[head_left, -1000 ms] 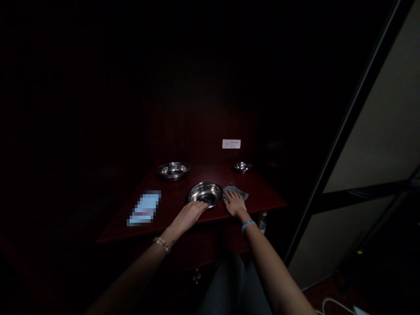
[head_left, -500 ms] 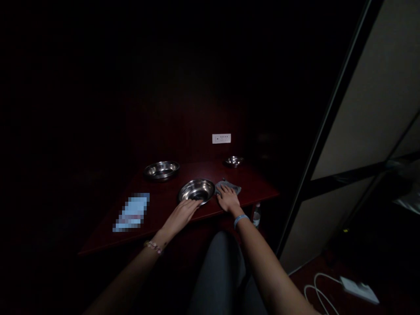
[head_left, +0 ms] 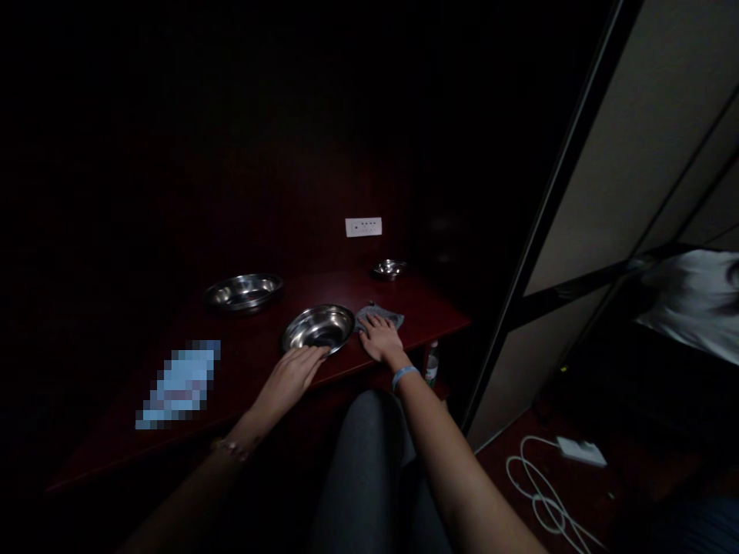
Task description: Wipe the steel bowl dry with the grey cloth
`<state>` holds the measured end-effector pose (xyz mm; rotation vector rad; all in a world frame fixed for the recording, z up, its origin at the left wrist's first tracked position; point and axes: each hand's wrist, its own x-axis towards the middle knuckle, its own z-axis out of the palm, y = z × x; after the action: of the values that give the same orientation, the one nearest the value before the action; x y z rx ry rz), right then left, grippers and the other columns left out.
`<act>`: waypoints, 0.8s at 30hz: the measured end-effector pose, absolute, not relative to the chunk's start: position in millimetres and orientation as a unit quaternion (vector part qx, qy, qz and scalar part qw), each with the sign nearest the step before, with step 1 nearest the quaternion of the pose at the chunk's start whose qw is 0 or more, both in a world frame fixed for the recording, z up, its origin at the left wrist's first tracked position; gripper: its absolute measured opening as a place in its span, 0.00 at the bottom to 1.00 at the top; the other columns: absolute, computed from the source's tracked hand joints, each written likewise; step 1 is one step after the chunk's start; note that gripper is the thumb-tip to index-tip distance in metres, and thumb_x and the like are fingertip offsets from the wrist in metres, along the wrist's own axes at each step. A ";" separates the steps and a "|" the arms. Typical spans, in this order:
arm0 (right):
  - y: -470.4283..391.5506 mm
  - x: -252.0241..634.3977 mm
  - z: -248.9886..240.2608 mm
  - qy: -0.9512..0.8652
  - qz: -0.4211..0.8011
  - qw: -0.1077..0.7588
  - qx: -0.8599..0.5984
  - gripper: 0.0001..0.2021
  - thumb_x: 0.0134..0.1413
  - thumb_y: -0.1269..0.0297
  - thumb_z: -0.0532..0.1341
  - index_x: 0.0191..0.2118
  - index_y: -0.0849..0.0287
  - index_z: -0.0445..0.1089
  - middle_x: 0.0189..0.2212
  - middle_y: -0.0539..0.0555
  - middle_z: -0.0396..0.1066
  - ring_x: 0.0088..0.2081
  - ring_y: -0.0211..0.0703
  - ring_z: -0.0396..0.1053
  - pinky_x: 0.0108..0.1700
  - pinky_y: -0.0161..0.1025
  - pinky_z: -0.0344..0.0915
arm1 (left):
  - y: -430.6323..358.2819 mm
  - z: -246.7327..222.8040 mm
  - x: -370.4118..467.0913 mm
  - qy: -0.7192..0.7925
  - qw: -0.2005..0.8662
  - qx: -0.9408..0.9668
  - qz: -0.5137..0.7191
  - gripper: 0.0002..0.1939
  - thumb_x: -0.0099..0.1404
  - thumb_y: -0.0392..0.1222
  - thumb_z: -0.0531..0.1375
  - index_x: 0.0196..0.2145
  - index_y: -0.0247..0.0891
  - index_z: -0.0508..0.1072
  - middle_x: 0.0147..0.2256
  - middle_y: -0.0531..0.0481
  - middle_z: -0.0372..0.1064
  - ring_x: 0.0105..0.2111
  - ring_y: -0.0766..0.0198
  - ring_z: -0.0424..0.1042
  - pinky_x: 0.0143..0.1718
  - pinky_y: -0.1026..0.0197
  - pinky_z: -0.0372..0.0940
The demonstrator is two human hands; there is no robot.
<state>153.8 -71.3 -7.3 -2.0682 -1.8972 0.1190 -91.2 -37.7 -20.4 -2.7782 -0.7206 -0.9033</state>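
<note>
Left fingers [head_left: 312, 355], close together, touch the metal bowl [head_left: 317, 317]; right fingers [head_left: 379, 323] spread on cloth [head_left: 395, 318].

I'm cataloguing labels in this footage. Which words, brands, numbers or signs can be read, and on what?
No text is readable.
Flat light-blue item: pixelated, unreadable.
Clear plastic bottle: label too small and dark.
White rectangular socket panel: small dark marks, too small to read.
White oblong box with a cable: no legible text.
</note>
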 end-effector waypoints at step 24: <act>-75.3 153.0 -7.8 -0.662 0.027 0.143 -0.735 0.29 0.72 0.50 0.43 0.72 0.53 0.51 0.73 0.53 0.46 0.74 0.47 0.42 0.73 0.50 0.38 | -44.9 -16.1 -88.4 -0.224 0.068 -0.923 -0.304 0.17 0.75 0.41 0.49 0.50 0.36 0.76 0.46 0.43 0.79 0.45 0.56 0.76 0.51 0.53 0.68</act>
<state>153.0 -75.3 -7.8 -2.1211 -1.9102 0.0774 -88.4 -44.9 -16.1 -2.7806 -0.6759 -0.9168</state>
